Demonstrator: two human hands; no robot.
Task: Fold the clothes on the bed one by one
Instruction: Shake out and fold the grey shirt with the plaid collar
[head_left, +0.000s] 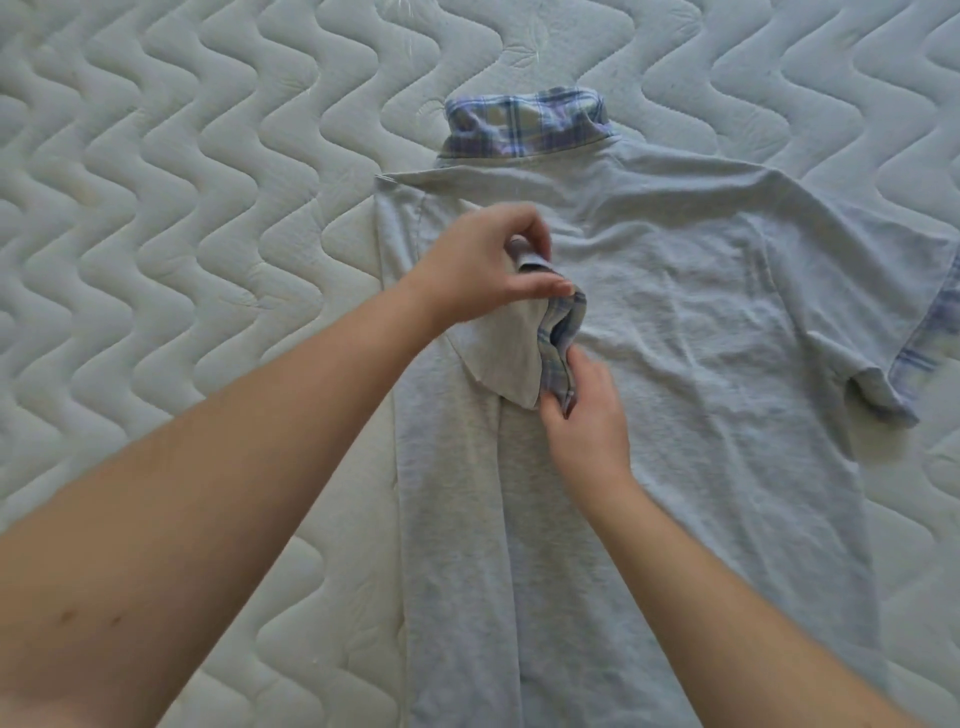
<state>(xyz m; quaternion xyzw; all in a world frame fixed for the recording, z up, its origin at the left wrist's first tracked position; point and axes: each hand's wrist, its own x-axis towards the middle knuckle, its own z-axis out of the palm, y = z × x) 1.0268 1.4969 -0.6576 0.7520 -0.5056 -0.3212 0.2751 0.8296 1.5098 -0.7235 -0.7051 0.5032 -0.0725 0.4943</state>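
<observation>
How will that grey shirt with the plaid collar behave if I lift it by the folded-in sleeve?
The grey shirt will probably sag and drape: it already wrinkles on the mattress. The sleeve held by the left hand and right hand bunches softly, so the fold likely opens. It looks thin, so probably light.

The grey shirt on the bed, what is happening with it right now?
A person is folding a grey shirt that lies flat on a quilted mattress. Its left side is already turned in over the body. Both hands pinch the plaid cuff of that folded-in sleeve: the left hand at its upper end, the right hand at its lower end. The other sleeve lies spread out.
</observation>
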